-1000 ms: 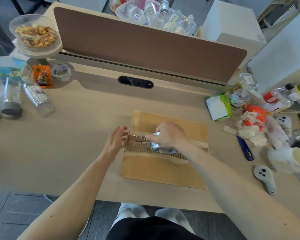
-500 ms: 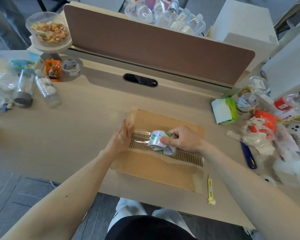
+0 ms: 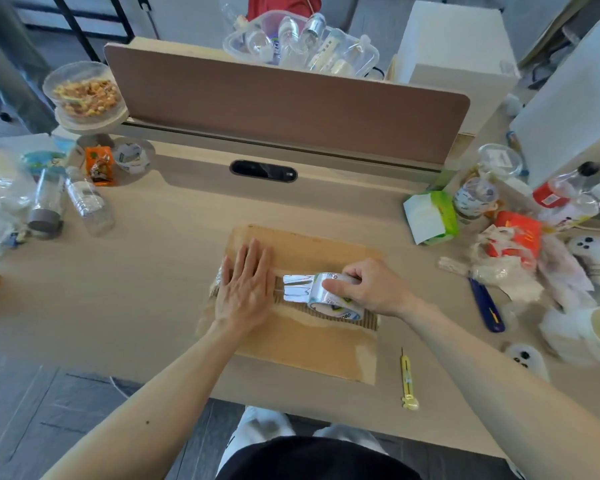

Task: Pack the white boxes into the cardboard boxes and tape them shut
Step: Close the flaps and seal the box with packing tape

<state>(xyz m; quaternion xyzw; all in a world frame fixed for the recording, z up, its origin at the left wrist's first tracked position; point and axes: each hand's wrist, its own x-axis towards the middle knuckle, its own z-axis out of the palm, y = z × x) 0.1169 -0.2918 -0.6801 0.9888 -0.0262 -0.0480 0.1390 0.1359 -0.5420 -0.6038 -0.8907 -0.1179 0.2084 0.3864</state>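
A closed cardboard box (image 3: 312, 344) lies at the front middle of the desk, its top torn along the seam so the corrugation shows. My left hand (image 3: 245, 287) lies flat with straight fingers on the box's left end, pressing the start of a clear tape strip. My right hand (image 3: 371, 287) grips a roll of clear tape (image 3: 333, 296) standing on the seam right of centre. A shiny stretch of tape spans between the two hands. White boxes (image 3: 454, 46) stand behind the brown divider at the back right.
A yellow utility knife (image 3: 407, 379) lies right of the box near the desk's front edge, a blue cutter (image 3: 485, 308) further right. Bottles, snack packs and a second tape roll (image 3: 130, 157) crowd the left; a tissue pack (image 3: 430, 216), bags and cups crowd the right.
My left hand has moved from the box's left edge onto its top and flattened there. My right hand has drawn the tape roll rightward along the seam, lengthening the strip.
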